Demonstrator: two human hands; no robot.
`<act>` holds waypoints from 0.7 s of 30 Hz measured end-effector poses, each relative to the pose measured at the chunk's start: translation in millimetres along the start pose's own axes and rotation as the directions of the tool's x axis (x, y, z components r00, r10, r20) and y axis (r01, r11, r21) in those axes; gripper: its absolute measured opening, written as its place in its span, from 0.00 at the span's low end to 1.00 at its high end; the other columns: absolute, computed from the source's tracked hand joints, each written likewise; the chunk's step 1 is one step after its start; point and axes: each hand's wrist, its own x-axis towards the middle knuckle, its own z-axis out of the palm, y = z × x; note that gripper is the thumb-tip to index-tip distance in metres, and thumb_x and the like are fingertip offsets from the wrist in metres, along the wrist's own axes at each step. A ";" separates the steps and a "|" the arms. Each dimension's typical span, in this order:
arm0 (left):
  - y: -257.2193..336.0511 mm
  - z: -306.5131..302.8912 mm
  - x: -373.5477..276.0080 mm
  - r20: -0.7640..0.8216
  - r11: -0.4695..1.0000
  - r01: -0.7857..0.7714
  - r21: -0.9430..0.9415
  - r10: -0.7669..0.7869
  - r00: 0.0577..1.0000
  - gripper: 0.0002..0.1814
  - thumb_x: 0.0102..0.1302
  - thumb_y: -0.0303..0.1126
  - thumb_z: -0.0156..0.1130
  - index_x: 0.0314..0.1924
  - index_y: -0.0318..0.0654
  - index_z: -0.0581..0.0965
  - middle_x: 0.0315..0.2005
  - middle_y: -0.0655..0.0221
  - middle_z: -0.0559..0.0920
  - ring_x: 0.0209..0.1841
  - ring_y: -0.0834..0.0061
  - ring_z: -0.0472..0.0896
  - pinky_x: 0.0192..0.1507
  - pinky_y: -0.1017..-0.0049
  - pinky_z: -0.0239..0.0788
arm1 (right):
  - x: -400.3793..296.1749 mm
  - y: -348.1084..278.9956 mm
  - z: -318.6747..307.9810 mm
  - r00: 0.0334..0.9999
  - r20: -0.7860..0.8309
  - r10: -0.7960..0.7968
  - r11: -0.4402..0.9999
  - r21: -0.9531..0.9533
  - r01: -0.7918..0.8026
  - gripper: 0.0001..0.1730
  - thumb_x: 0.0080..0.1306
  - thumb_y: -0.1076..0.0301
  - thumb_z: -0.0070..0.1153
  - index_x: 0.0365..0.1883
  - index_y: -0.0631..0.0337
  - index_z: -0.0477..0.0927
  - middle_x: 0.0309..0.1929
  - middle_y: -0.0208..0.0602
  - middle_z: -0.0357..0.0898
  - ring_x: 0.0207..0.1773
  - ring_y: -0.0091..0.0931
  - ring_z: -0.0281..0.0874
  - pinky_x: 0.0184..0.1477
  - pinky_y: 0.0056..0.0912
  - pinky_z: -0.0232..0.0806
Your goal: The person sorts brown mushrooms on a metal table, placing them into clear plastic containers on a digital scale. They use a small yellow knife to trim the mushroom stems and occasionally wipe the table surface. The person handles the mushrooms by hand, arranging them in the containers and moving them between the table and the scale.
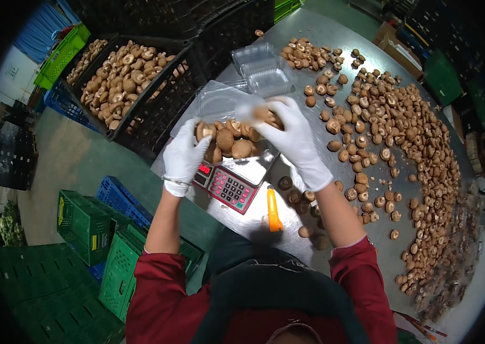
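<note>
A clear plastic clamshell tray of brown mushrooms [234, 142] rests on a digital scale with a red keypad [233, 188]. My left hand [182, 155], in a white glove, is at the tray's left end, gripping a mushroom [204, 131] between thumb and fingers. My right hand [292, 133], gloved too, closes around mushrooms [273, 119] at the tray's right end. A blurred round patch hides part of what lies by its fingertips. The tray's clear lid [221, 96] stands raised behind. Near the table's front edge lies a yellow-orange utility knife [273, 210].
Loose mushrooms [401, 107] spread across the metal table [324, 32], with a few by my right forearm. Clear plastic trays [268, 77] lie behind the scale. A black crate [156, 103] full of mushrooms stands at the left. Green crates [83, 228] stand at the lower left.
</note>
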 end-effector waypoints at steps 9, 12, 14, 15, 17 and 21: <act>-20.0 -19.7 8.3 0.110 0.994 -0.083 -0.073 0.090 0.990 0.27 0.66 0.46 0.65 0.61 0.42 0.77 0.47 0.58 0.84 0.47 0.62 0.85 0.47 0.70 0.76 | 21.2 -9.8 38.5 0.950 0.301 0.086 0.860 -0.504 0.082 0.26 0.57 0.51 0.68 0.50 0.55 0.80 0.55 0.40 0.75 0.50 0.36 0.80 0.49 0.39 0.74; -25.0 -44.7 0.7 0.137 0.705 0.233 -0.670 -0.192 0.972 0.23 0.73 0.44 0.58 0.59 0.35 0.76 0.41 0.61 0.84 0.34 0.73 0.84 0.37 0.75 0.76 | -3.7 4.2 -4.4 0.977 0.017 0.213 0.977 0.026 -0.213 0.16 0.68 0.59 0.59 0.48 0.60 0.82 0.45 0.32 0.76 0.35 0.22 0.76 0.37 0.25 0.70; -9.2 -49.7 -28.9 0.303 0.215 0.325 -0.921 -0.130 0.944 0.23 0.77 0.45 0.51 0.56 0.30 0.74 0.37 0.63 0.83 0.26 0.79 0.79 0.28 0.80 0.73 | -27.9 -23.2 -32.9 0.804 0.307 0.510 0.693 0.406 -0.595 0.13 0.70 0.64 0.55 0.47 0.63 0.82 0.32 0.26 0.78 0.20 0.11 0.62 0.22 0.13 0.52; 2.2 -46.4 -44.6 0.427 0.034 0.430 -0.902 -0.066 0.902 0.25 0.76 0.47 0.50 0.57 0.29 0.74 0.38 0.62 0.83 0.26 0.78 0.80 0.30 0.78 0.74 | -47.3 -17.4 -37.5 0.780 0.344 0.523 0.611 0.487 -0.624 0.13 0.70 0.65 0.55 0.47 0.63 0.82 0.33 0.29 0.80 0.19 0.10 0.63 0.21 0.13 0.55; 21.8 -17.7 -78.4 0.532 0.012 0.533 -0.846 0.052 0.845 0.21 0.75 0.40 0.49 0.56 0.29 0.74 0.39 0.61 0.83 0.31 0.77 0.80 0.35 0.77 0.74 | -91.0 -2.6 -33.0 0.752 0.394 0.529 0.567 0.495 -0.658 0.17 0.68 0.65 0.57 0.51 0.66 0.78 0.39 0.39 0.84 0.22 0.17 0.75 0.21 0.16 0.64; 45.6 28.4 -130.5 0.723 -0.181 0.743 -0.644 0.171 0.669 0.16 0.71 0.25 0.45 0.55 0.29 0.75 0.47 0.60 0.81 0.43 0.77 0.80 0.48 0.75 0.73 | -159.7 9.8 -20.2 0.586 0.559 0.587 0.296 0.525 -0.798 0.13 0.64 0.71 0.56 0.45 0.68 0.79 0.46 0.44 0.81 0.33 0.24 0.79 0.22 0.19 0.68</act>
